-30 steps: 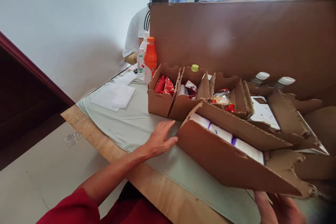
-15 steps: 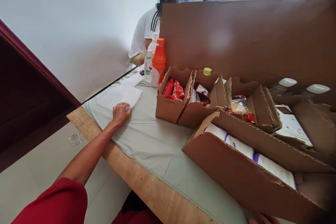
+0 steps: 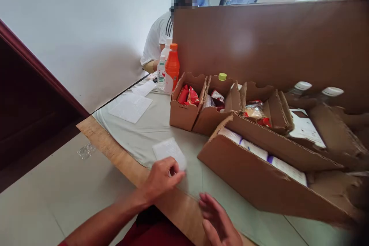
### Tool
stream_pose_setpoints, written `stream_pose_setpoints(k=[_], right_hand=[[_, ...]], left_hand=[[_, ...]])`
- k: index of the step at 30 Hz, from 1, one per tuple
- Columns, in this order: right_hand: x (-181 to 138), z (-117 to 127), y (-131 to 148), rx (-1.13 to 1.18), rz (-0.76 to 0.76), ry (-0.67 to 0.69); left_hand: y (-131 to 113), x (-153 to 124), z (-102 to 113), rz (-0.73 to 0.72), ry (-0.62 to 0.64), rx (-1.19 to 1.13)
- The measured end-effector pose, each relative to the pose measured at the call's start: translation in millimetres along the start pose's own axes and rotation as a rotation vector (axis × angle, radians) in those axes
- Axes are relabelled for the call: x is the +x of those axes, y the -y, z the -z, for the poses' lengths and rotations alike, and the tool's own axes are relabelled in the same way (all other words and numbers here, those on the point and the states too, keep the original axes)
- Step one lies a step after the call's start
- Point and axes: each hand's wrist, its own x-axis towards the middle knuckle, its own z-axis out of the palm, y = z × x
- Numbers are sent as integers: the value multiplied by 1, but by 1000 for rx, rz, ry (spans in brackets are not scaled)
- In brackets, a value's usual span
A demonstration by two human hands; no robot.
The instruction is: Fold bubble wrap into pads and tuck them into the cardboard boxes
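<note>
My left hand (image 3: 165,178) is closed on the near edge of a translucent white bubble wrap sheet (image 3: 170,150), which slants over the cloth near the table's front edge. Its fingertips are partly hidden. To the right and lower, my right hand (image 3: 217,219) is held open over the table edge, thumb apart from the fingers and nothing in it. More bubble wrap sheets (image 3: 131,107) lie flat farther back on the cloth.
Cardboard bins with red packets (image 3: 188,96) line the right. A long cardboard box (image 3: 245,177) holds white packs. An orange bottle (image 3: 172,67) and clear bottle (image 3: 161,73) stand behind. A person in a white shirt (image 3: 157,38) sits beyond, beside a tall cardboard panel (image 3: 259,42).
My left hand has taken a bubble wrap sheet from the pile and brought it right and nearer. My right hand has come farther into view from the bottom right edge, moving left.
</note>
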Motion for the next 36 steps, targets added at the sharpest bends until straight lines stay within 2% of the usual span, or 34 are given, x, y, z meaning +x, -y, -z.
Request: stream_pose_setpoints(k=[2, 5, 8, 10, 14, 16, 19, 22, 23, 25, 29, 32, 34, 36], right_hand=[[6, -16, 17, 162, -16, 75], [7, -15, 26, 252, -90, -8], [-7, -7, 25, 258, -188, -94], [-18, -8, 24, 282, -225, -137], [-30, -15, 26, 409, -243, -205], [-35, -9, 26, 435, -252, -224], [-43, 27, 22, 332, -262, -392], [-50, 81, 17, 163, -275, -637], [-51, 97, 16, 104, -279, -680], [-49, 119, 12, -57, -278, -679], [-40, 124, 0, -439, -292, -617], [-42, 120, -5, -610, -279, -711], [-45, 121, -2, -719, -191, -791], [-41, 124, 8, -733, -67, -784]], left_hand=[[-13, -15, -29, 120, 155, -284], [-25, -28, -48, 237, 331, -556], [-27, -35, -52, 291, 448, -632], [-29, -41, -56, 298, 483, -626], [-39, -54, -66, 270, 412, -477], [-43, -55, -62, 259, 393, -429], [-38, -39, -28, 299, 344, -467], [-18, -11, 22, 370, 140, -459], [-10, -2, 35, 387, 117, -421], [5, 12, 48, 379, 145, -321], [27, 21, 34, 241, 222, 97], [37, 20, 21, 102, 154, 411], [36, 24, 18, 12, 108, 417], [27, 34, 13, -64, 111, 307]])
